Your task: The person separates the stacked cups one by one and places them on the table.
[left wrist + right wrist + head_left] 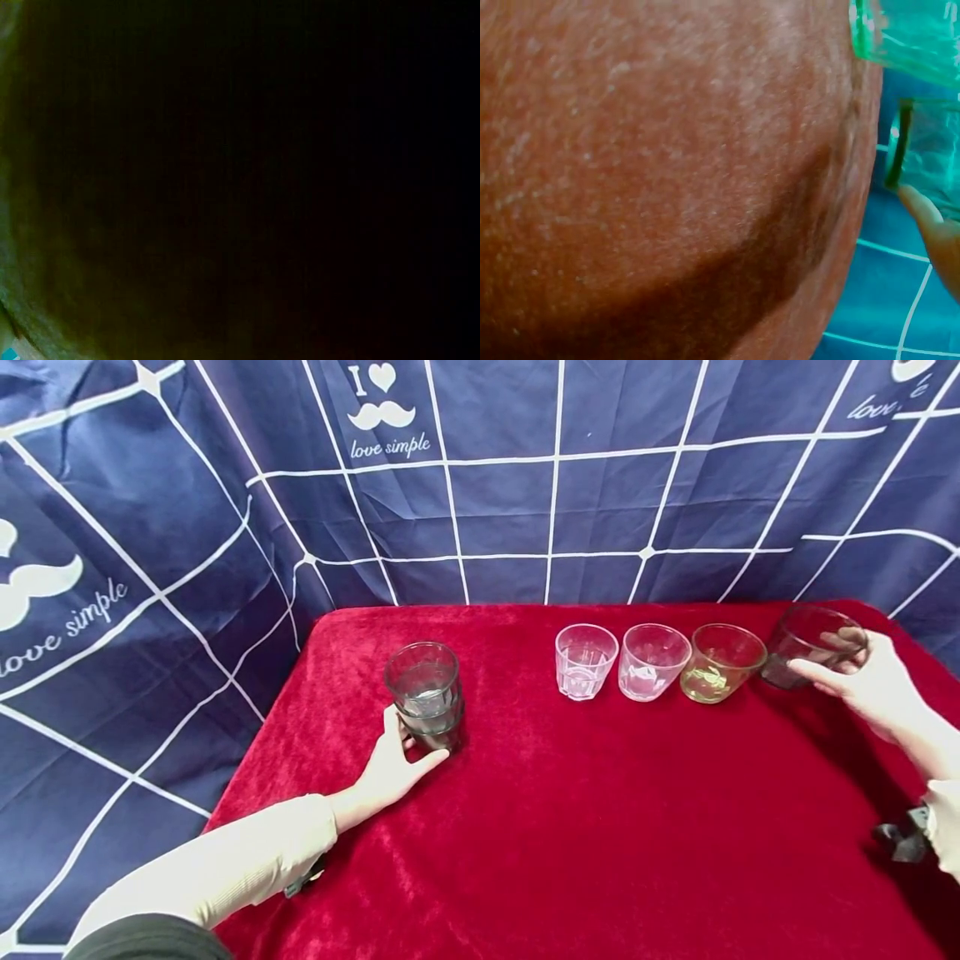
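My left hand (392,764) grips the lower part of a stack of smoky dark glasses (427,693) on the left side of the table, thumb in front. At the right end of a row of glasses, my right hand (873,681) holds a single dark glass (806,643), thumb on its near side. The right wrist view catches that glass (934,154) and the thumb at its right edge. Whether this glass touches the cloth I cannot tell. Just left of it stands a yellow-green glass (720,664). The left wrist view is almost wholly black.
Two clear glasses, one faceted (585,660) and one smooth (652,662), continue the row leftward. A red velvet cloth (570,827) covers the table. Behind and to the left hangs a blue curtain (502,510) with white lines.
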{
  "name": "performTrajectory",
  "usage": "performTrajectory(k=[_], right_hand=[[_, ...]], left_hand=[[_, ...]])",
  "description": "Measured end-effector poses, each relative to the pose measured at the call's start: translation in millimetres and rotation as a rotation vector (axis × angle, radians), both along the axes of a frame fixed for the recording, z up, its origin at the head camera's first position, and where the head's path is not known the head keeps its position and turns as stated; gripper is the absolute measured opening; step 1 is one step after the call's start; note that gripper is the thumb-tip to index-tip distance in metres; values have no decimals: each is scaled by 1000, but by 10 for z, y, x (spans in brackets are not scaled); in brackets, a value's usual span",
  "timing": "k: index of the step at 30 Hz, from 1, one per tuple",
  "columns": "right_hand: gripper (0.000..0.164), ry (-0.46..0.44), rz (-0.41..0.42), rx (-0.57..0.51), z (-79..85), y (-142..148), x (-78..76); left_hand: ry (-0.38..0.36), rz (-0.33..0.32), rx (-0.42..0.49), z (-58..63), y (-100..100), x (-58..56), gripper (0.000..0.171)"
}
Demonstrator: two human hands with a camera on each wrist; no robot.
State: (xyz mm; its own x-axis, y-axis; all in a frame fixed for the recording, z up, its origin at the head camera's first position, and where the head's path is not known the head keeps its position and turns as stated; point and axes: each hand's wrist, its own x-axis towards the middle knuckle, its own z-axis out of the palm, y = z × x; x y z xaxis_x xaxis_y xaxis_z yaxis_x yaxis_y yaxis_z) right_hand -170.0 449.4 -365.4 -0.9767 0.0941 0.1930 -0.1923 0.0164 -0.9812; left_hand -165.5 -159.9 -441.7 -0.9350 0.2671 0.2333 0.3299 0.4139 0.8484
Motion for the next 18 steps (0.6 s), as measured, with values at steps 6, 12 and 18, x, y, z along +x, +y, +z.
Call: performTrajectory(k=[6, 12, 18], right_hand=[[42, -100, 16, 163, -111, 15, 37], [44, -157, 26, 208, -142, 24, 62], [45, -165, 0, 254, -157, 49, 36]], left_hand=[[4, 4, -6, 0, 7, 2, 84], [1, 4, 5, 0, 13, 3, 85], [1, 2, 10, -6, 5, -2, 83]])
